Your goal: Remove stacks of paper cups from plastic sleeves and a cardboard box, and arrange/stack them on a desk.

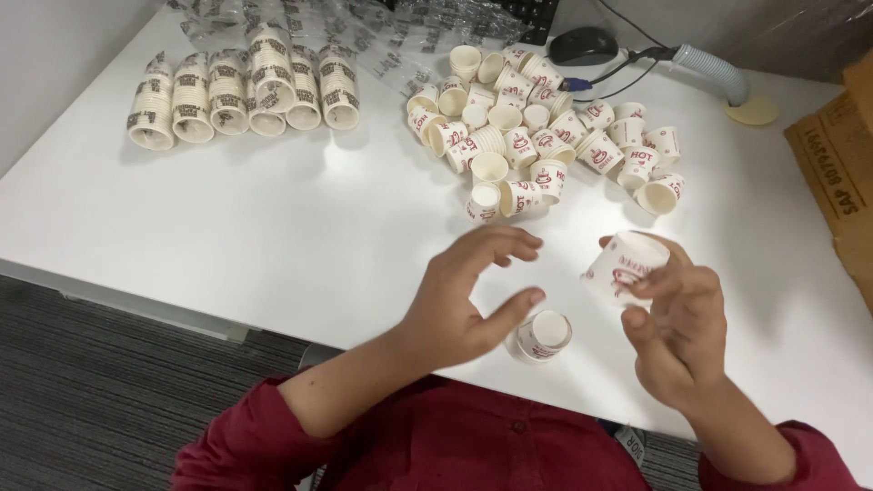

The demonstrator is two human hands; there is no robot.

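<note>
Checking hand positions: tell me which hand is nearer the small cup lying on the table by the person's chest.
Left. The left hand has its thumb almost touching the small cup; the right hand is farther right, holding another paper cup.

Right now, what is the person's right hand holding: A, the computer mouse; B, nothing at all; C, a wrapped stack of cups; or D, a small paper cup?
D: the right hand grips a small white paper cup with red print, tilted on its side above the white table.
</note>
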